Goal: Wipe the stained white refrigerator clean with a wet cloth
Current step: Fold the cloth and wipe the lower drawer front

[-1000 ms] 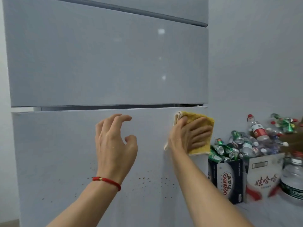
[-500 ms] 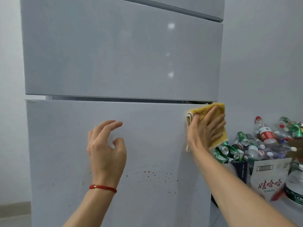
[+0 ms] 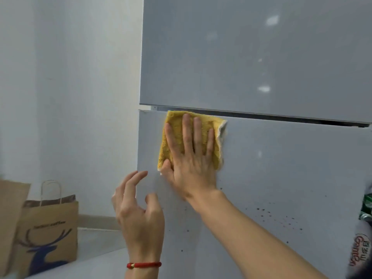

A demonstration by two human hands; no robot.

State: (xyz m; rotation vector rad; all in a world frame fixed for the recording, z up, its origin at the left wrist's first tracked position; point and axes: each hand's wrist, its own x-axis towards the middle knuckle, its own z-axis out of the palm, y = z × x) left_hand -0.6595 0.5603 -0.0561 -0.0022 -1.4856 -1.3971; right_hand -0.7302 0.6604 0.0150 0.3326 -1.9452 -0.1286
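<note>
The white refrigerator (image 3: pixel 281 158) fills the right of the head view, with a dark gap between its upper and lower doors. My right hand (image 3: pixel 190 158) presses a folded yellow cloth (image 3: pixel 175 129) flat against the top left corner of the lower door, fingers straight and spread. Dark brown specks (image 3: pixel 267 214) dot the lower door to the right of and below my right forearm. My left hand (image 3: pixel 138 214) hovers near the door's left edge, fingers loosely curled and holding nothing. A red bracelet sits on its wrist.
A brown paper bag (image 3: pixel 48 234) with a blue deer print stands on the floor at the lower left, against the white wall. Part of a printed box (image 3: pixel 360 252) and a green can (image 3: pixel 366 206) show at the right edge.
My right hand has slid the cloth from the lower door's top right corner across to its top left corner. The view has swung left, so the pile of cans and bottles is mostly out of frame.
</note>
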